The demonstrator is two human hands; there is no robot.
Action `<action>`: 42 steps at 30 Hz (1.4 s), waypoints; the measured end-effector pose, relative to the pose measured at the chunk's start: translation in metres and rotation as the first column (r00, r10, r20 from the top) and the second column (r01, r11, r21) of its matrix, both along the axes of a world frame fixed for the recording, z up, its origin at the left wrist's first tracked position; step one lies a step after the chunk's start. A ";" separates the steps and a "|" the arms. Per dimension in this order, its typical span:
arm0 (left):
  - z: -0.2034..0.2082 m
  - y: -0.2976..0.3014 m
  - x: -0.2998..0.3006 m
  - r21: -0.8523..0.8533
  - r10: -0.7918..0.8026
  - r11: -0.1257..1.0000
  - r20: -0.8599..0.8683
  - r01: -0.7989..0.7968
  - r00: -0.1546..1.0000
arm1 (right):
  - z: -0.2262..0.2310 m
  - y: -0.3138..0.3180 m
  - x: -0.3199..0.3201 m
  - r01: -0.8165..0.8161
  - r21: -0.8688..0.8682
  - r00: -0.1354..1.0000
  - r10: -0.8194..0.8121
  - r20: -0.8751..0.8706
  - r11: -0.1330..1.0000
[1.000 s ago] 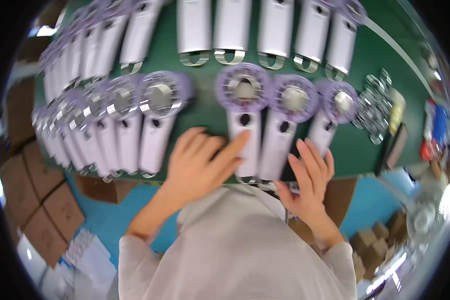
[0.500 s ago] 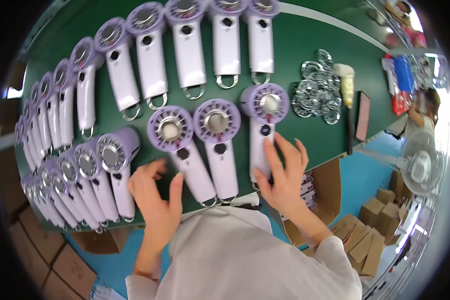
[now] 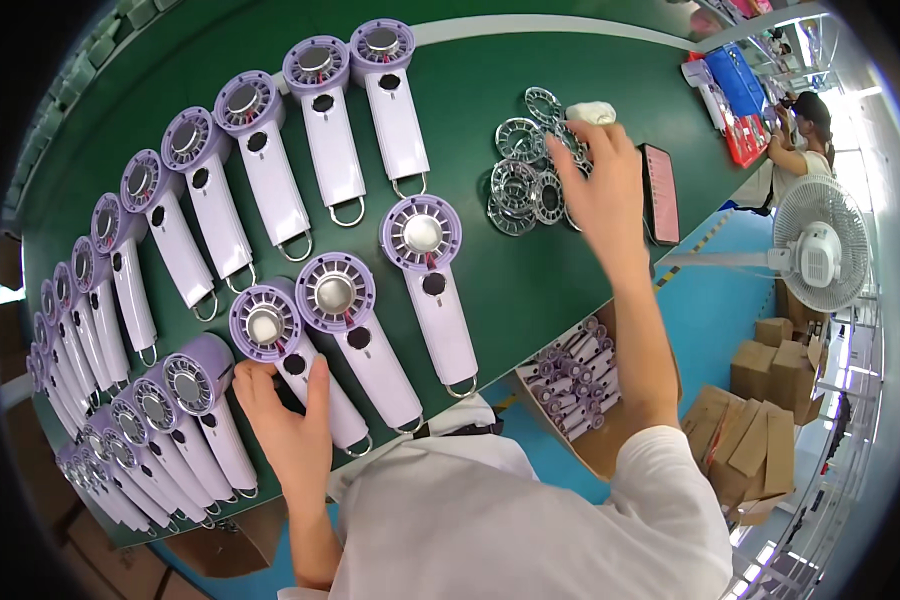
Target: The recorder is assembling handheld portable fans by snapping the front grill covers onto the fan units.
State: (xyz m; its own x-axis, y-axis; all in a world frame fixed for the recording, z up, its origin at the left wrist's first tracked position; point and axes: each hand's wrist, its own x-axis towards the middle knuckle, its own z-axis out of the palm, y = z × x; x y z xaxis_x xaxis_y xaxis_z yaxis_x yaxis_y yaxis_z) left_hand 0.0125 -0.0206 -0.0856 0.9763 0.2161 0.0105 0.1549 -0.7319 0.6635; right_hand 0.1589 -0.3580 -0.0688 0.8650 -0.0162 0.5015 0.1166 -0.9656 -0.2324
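Three purple-headed, white-handled handheld fans lie face up before me: a left fan (image 3: 330,405), a middle fan (image 3: 382,380) and a right fan (image 3: 440,325). My left hand (image 3: 288,415) is at the left fan, thumb apart from the curled fingers and resting beside its handle; I see no firm grip. My right hand (image 3: 610,190) reaches over the right side of a pile of clear, silvery rings (image 3: 515,185), thumb and forefinger spread around a ring's edge. Its other fingers are partly hidden. A white lump-like item (image 3: 592,112) shows just beyond these fingers.
A long back row of similar fans (image 3: 270,180) and a front-left row (image 3: 225,440) line the green table (image 3: 530,290). Right of my hand lies a pink-faced phone-like slab (image 3: 660,195). Below the edge stands a carton of fans (image 3: 580,380); a white pedestal fan (image 3: 820,255) is at right.
My right hand has left the right fan's handle and moved up and right to the rings. My left hand has moved slightly down, closer to the left fan. The view has shifted right.
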 end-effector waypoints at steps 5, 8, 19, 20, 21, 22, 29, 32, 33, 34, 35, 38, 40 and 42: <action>0.007 0.006 0.003 -0.512 0.145 0.837 -0.134 -0.194 0.980 | -0.006 -0.026 0.042 -0.029 0.216 0.928 0.106 -0.358 0.976; 0.020 0.015 0.004 -0.645 0.094 0.727 -0.248 -0.236 0.964 | -0.009 -0.025 0.051 -0.066 0.354 0.906 0.205 -0.370 0.933; 0.051 0.014 0.044 -0.889 -0.122 0.441 -0.198 -0.125 0.973 | 0.077 0.075 0.032 -0.256 0.832 0.835 0.546 -0.065 0.492; 0.051 0.015 0.049 -0.896 -0.152 0.435 -0.170 -0.089 0.974 | 0.083 0.091 0.029 -0.285 0.844 0.810 0.585 -0.042 0.455; 0.051 0.015 0.052 -0.901 -0.177 0.431 -0.143 -0.054 0.974 | 0.088 0.107 0.027 -0.314 0.856 0.779 0.627 -0.015 0.411; 0.055 0.014 0.056 -0.919 -0.161 0.391 -0.129 -0.057 0.979 | 0.090 0.117 0.028 -0.346 0.857 0.732 0.682 -0.010 0.383; 0.045 0.018 0.069 -0.875 -0.106 0.484 -0.029 0.026 0.994 | 0.101 0.177 0.024 -0.490 0.813 0.557 0.831 0.014 0.315; 0.044 0.019 0.069 -0.888 -0.101 0.459 -0.053 -0.001 0.993 | 0.094 0.190 0.022 -0.588 0.692 0.544 0.838 -0.046 0.420; 0.045 0.019 0.069 -0.892 -0.096 0.453 -0.060 -0.010 0.994 | 0.093 0.194 0.019 -0.626 0.641 0.536 0.842 -0.059 0.444; 0.046 0.020 0.069 -0.878 -0.110 0.479 -0.088 -0.025 0.990 | 0.092 0.197 0.017 -0.613 0.657 0.551 0.834 -0.044 0.439; 0.047 0.020 0.068 -0.862 -0.123 0.505 -0.117 -0.039 0.986 | 0.091 0.199 0.017 -0.609 0.659 0.547 0.836 -0.054 0.441; 0.040 0.022 0.065 -0.850 -0.101 0.524 -0.120 -0.050 0.988 | 0.088 0.203 0.017 -0.612 0.612 0.577 0.812 -0.088 0.501; 0.036 0.023 0.065 -0.828 -0.090 0.559 -0.121 -0.051 0.989 | 0.086 0.205 0.017 -0.646 0.561 0.571 0.816 -0.095 0.517; 0.033 0.024 0.065 -0.813 -0.097 0.580 -0.130 -0.050 0.987 | 0.087 0.206 0.016 -0.671 0.513 0.576 0.812 -0.094 0.535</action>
State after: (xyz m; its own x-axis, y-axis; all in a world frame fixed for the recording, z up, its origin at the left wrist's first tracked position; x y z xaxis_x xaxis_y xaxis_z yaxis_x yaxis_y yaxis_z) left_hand 0.0779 0.0032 -0.0523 0.9543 0.0393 -0.2963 0.2915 0.0974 0.9516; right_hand 0.1745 -0.1524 0.0184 0.7430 0.5773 0.3386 0.6068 -0.3677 -0.7047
